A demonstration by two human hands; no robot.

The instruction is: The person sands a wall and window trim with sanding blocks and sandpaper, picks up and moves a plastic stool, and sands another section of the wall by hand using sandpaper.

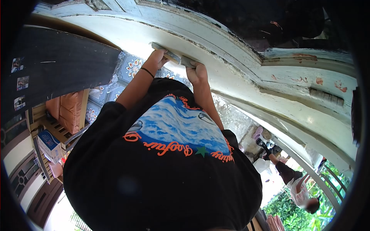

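My left hand (157, 58), a dark band round its wrist, is closed on a long flat scraper (171, 57) with a pale lower edge. Close beside it, my right hand (197, 73) grips a smaller grey scraper (187, 61). The facing ends of the two tools nearly meet in front of a cream-white wall surface (204, 57). Small details on both blades are too small to make out.
A dark panel (58, 61) stands left, above cushions (69, 111) and a blue-and-white box (50, 144). Patterned tiles (115, 86) lie below. Worn window frame (285, 59) at upper right; another person (295, 181) at lower right, near railings (308, 169).
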